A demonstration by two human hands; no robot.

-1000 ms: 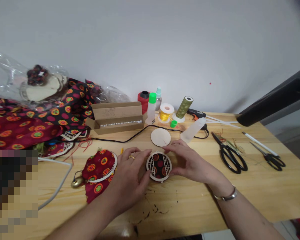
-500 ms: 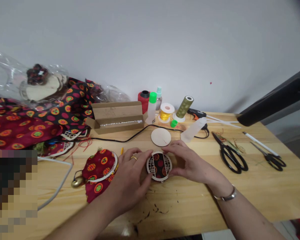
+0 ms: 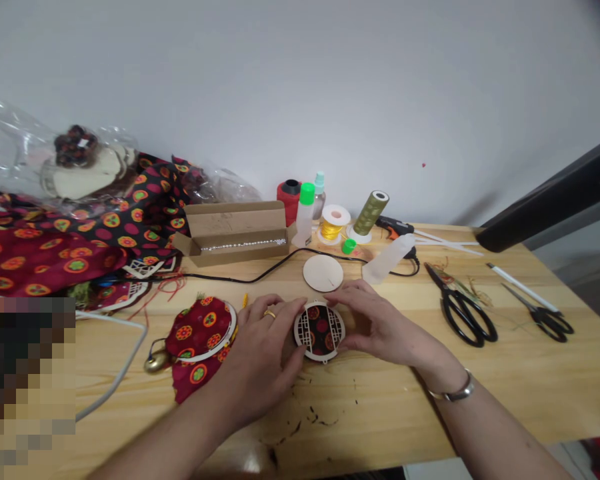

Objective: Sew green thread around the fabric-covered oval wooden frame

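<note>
You are bringing your left hand (image 3: 257, 360) and right hand (image 3: 375, 327) together around a round wooden fretwork frame (image 3: 319, 331), gripping its rim from both sides. The frame is backed with black-and-red patterned fabric and is sitting on the pine table (image 3: 380, 407), between your hands. Just left of your left hand, a red fabric pouch (image 3: 200, 333) with a round frame is lying beside a brass clasp (image 3: 156, 363). Beyond your hands, a plain wooden disc (image 3: 323, 273) is lying near a cardboard box (image 3: 235, 230), a spool of gold thread (image 3: 331, 227) and a hot glue gun (image 3: 393, 229). To your right, black-handled scissors (image 3: 463, 310) are lying well apart from your right hand.
</note>
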